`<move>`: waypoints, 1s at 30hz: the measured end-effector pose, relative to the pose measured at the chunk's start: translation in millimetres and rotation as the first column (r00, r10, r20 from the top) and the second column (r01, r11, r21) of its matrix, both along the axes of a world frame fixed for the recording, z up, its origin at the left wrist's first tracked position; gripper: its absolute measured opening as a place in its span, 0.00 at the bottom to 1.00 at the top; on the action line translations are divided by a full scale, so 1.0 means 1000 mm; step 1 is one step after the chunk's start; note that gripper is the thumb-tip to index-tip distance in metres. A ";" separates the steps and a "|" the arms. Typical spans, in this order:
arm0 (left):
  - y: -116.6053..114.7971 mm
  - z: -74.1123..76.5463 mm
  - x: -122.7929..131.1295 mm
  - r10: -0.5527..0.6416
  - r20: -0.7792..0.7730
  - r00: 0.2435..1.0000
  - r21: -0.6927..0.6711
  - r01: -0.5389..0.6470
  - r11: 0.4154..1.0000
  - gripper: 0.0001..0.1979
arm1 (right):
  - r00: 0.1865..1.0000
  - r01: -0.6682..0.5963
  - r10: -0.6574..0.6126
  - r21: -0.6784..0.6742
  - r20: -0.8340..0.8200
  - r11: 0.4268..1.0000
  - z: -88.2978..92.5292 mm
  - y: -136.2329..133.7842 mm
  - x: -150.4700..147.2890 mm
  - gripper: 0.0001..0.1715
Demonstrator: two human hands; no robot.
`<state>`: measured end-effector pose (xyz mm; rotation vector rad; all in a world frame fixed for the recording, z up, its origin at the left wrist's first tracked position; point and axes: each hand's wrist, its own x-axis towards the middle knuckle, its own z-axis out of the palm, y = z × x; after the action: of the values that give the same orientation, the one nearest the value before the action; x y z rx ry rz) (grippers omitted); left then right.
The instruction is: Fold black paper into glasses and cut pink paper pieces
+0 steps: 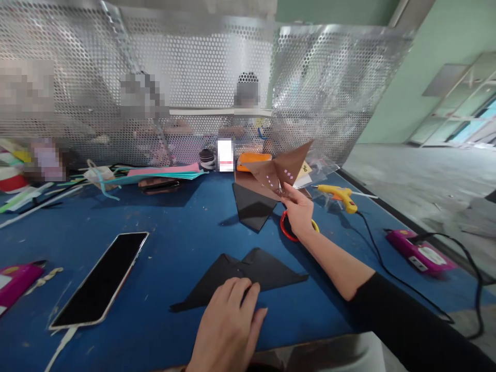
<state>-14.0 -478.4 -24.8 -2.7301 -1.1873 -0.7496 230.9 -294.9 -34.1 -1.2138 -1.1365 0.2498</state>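
My left hand lies with its fingers stretched out over the lower edge of a black folded paper shape with two pointed wings, flat on the table. Farther off, my right hand pinches the bottom of a brown folded paper shape, whose two wings carry small pale pink squares. Beneath that hand, partly covered, are scissors with red and yellow handles. A second black paper piece rests just left of my right hand, beside a brown sheet.
At the right are a yellow glue gun with a black cord and a magenta power strip. A phone on a cable lies at the left. Colored sheets and an orange object line the back, before a perforated metal screen.
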 end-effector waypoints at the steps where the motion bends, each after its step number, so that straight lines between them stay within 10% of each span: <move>1: 0.000 0.000 -0.001 -0.001 -0.005 1.000 0.002 0.001 1.000 0.15 | 1.000 0.003 -0.003 -0.002 -0.004 1.000 0.001 0.000 0.001 0.27; 30: 0.003 -0.003 -0.004 -0.012 -0.050 0.999 0.045 0.014 0.999 0.15 | 1.000 -0.019 0.020 0.060 -0.017 0.998 0.022 -0.012 0.008 0.13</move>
<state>-18.2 -475.2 -27.8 -2.7059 -1.1301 -0.6968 239.1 -306.9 -12.5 -1.1461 -1.1332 0.2392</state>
